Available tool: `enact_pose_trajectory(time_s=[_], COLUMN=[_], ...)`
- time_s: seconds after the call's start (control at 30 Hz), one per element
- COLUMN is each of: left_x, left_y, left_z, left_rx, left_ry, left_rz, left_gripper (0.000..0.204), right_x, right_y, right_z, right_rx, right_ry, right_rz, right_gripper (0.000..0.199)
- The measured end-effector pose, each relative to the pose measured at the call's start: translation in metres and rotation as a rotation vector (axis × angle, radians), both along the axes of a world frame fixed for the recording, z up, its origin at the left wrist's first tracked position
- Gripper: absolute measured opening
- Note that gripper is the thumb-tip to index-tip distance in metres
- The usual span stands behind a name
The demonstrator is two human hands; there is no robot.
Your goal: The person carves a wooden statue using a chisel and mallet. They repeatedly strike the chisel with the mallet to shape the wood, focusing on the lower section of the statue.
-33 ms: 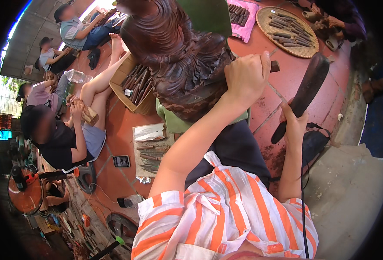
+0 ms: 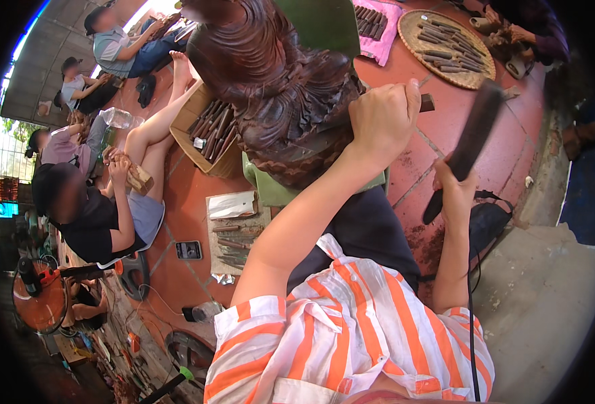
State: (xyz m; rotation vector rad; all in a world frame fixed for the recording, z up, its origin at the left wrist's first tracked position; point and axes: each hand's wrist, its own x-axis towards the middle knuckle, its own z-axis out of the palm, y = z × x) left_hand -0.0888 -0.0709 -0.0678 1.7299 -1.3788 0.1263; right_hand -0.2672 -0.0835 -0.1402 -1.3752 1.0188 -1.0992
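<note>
My left hand is closed in a fist round a carving chisel, whose dark wooden handle end sticks out on the right. Its blade is hidden behind the hand and the carving. In front of me stands a dark brown wooden statue of a seated, robed figure, with my left fist against the right side of its base. My right hand grips a long dark wooden mallet, raised and tilted to the right of the chisel. Motion blurs the mallet's upper end.
A cardboard box of chisels sits left of the statue. Several tools lie on a board near a phone. Beyond are a round woven tray and a pink cloth with tools. Other people sit along the left.
The mallet's upper end has swung slightly left, towards the chisel, and is now blurred. My left hand and the statue have stayed in place.
</note>
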Motion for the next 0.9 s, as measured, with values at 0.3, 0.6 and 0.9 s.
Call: enact_pose_trajectory(time_s=[0.3, 0.6, 0.9], left_x=[-0.002, -0.004, 0.001], left_y=[0.007, 0.016, 0.056], left_z=[-0.005, -0.007, -0.014], left_rx=[0.018, -0.024, -0.396], left_ry=[-0.031, -0.066, -0.329], left_rz=[-0.006, -0.065, -0.226], left_gripper=[0.047, 0.045, 0.039], right_x=[0.009, 0.008, 0.003], right_y=[0.007, 0.014, 0.032], right_z=[-0.001, -0.005, -0.01], right_rx=[-0.128, -0.305, -0.093], right_ry=[0.09, 0.272, 0.076], right_rz=[0.007, -0.046, -0.036], right_gripper=[0.008, 0.011, 0.015])
